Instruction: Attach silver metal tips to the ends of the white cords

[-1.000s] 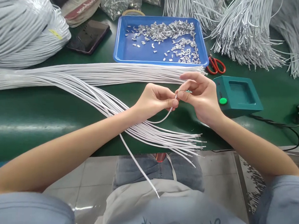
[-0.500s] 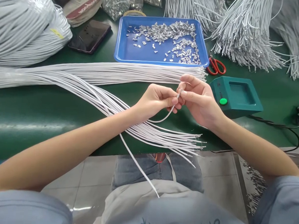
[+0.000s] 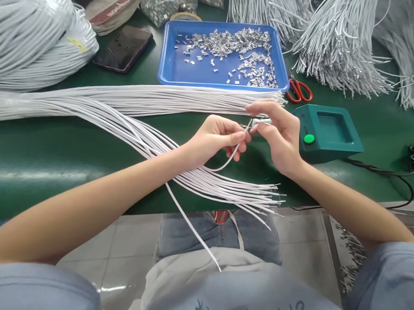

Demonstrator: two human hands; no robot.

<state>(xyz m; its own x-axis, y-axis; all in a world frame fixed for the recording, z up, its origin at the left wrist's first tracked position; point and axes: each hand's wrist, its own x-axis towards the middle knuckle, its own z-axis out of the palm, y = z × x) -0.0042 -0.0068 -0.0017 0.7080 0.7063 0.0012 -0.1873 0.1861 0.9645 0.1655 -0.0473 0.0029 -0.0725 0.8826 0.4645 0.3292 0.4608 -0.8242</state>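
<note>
My left hand (image 3: 216,139) pinches a thin white cable (image 3: 234,152) near its end, between thumb and fingers. That cable bends down and back toward the loose bundle of white cables (image 3: 222,188) under my left wrist. My right hand (image 3: 282,136) is just right of the cable's tip, with thumb and index finger apart. Something pale shows in the gap between them; I cannot make out what it is. Fine strands at the cable tip are partly hidden by the fingers. One separate white cable (image 3: 192,228) hangs over the table edge toward my apron.
Behind my hands are a straight white cable bundle (image 3: 143,101) and a blue tray (image 3: 183,75) of small metal terminals. Red-handled scissors (image 3: 300,91) and a green device (image 3: 327,143) with a lit button stand right. A phone (image 3: 124,49) and cable coils (image 3: 29,34) lie left.
My right hand has drawn back slightly from the cable tip, and its thumb and index finger have spread apart. My left hand keeps its pinch on the cable in about the same spot.
</note>
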